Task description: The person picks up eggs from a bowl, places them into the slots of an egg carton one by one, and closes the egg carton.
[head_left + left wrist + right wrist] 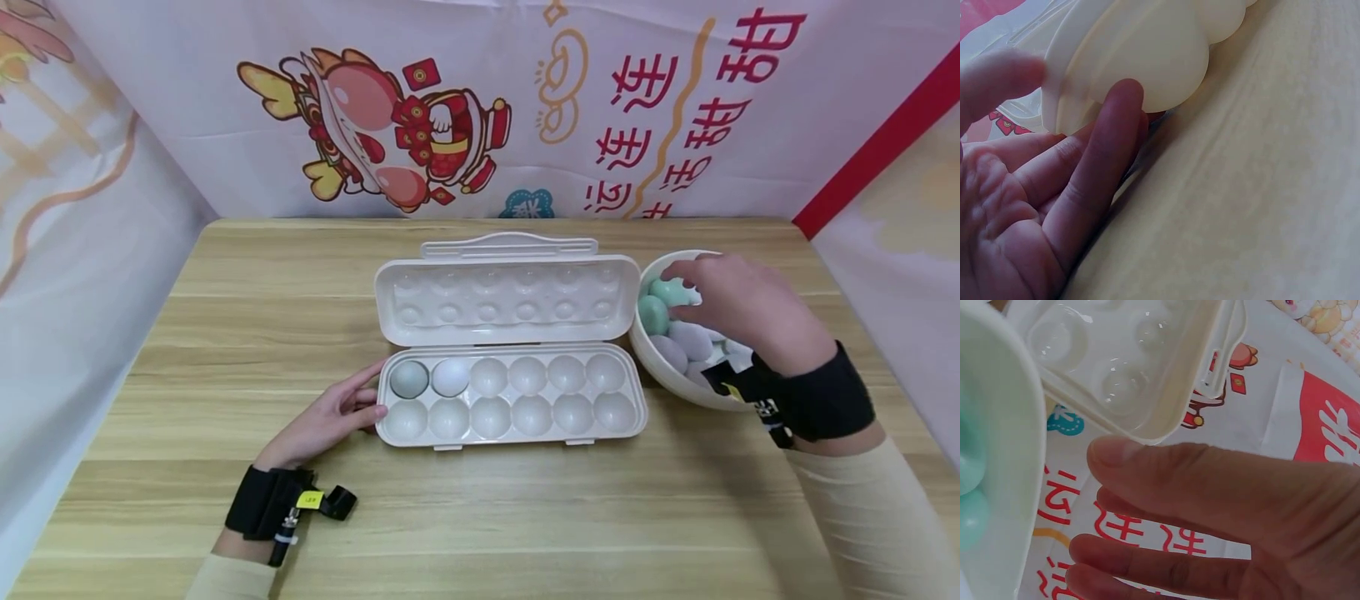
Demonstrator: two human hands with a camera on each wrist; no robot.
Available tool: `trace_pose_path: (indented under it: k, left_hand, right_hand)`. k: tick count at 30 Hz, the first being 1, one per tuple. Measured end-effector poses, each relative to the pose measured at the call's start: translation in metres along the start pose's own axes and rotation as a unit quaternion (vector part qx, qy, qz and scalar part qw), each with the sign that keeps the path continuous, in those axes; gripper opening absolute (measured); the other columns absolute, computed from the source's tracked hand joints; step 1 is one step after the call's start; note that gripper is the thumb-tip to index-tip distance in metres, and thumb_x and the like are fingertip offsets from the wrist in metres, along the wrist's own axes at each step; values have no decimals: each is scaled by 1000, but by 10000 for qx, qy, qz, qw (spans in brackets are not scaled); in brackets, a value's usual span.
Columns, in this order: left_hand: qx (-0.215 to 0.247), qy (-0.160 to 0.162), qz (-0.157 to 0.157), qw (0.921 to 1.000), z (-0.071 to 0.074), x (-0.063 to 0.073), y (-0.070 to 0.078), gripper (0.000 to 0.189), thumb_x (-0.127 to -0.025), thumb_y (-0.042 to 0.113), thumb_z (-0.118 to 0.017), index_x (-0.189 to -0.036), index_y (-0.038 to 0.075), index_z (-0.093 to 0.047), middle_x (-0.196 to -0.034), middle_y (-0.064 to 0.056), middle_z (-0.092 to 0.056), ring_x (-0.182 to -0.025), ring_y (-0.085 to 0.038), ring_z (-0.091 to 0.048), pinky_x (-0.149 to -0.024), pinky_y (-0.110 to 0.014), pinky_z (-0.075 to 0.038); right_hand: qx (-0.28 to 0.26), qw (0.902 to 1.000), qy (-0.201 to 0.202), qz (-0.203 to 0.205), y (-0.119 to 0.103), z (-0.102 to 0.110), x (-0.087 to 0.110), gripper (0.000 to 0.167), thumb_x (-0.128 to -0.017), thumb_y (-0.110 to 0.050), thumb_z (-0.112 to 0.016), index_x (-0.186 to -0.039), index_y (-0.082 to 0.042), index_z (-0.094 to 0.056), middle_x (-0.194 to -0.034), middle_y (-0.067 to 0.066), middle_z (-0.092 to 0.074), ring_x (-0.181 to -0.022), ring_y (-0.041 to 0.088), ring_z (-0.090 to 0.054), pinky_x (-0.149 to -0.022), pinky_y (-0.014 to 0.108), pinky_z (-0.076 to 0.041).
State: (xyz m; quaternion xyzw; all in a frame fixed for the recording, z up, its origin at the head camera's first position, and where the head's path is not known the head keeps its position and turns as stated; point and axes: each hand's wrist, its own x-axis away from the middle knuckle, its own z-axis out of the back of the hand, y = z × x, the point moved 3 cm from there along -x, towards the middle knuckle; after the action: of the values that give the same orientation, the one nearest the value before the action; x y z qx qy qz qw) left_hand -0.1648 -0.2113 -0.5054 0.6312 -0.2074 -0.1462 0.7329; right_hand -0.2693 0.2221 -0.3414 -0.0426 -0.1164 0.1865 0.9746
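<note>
A white plastic egg box [512, 439] lies with its lid raised. In its back row, the two leftmost cups hold a grey-green egg [408, 380] and a pale white egg [450, 378]. My left hand [341, 421] grips the box's left end, thumb on the rim; the left wrist view shows fingertips [1125, 94] against the outside of a cup. Over the white bowl [647, 358] hangs my right hand [738, 304], fingers spread and loosely bent, holding nothing. Mint-green eggs [653, 315] and lavender eggs [688, 341] fill the bowl, partly hidden by that hand.
The raised lid [506, 302] leans back behind the cups, its right end close to the bowl. All stands on a wooden table [285, 292], with a printed cloth [570, 167] hanging behind its far edge. Each wrist wears a black strap [817, 396] with a camera.
</note>
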Motion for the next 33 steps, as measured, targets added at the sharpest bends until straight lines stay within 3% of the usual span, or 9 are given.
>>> trace_pose_path:
  k: [8, 20, 25, 33]
  left_hand:
    - [61, 13, -35, 10000, -1, 0, -2, 67, -98, 4, -54, -152, -3, -16, -120, -32, -57, -97, -18, -63, -80, -28, -52]
    - [142, -18, -15, 9999, -3, -4, -7, 68, -98, 5, -55, -152, -2, -15, -120, -31, -58, -96, -19, -64, -80, -29, -53]
    - [84, 38, 79, 9999, -1, 1, -5, 69, -98, 5, -56, -152, -3, -14, -121, -33, -56, -96, -18, -64, -80, -29, -53]
    - [78, 37, -14, 10000, 1, 0, -1, 68, -98, 5, -55, -152, -3, -14, -123, -35, -54, -99, -19, -63, -82, -29, -53]
  right_hand:
    - [-11, 9991, -251, 336, 1, -5, -10, 45, -80, -13, -79, -122, -3, -65, -111, 20, -64, -96, 33, -57, -80, 55, -50]
    - [198, 9936, -703, 859, 5, -8, -28, 44, -78, -13, -81, -117, 0, -65, -104, 15, -66, -91, 31, -60, -76, 52, -52]
    - [469, 9922, -837, 798, 5, -14, -40, 44, -78, -14, -82, -117, -1, -66, -104, 14, -66, -90, 30, -60, -75, 51, -53]
    - [642, 9931, -649, 730, 6, -16, -45, 41, -77, -14, -81, -113, -3, -68, -100, 13, -67, -81, 26, -57, -71, 47, -53]
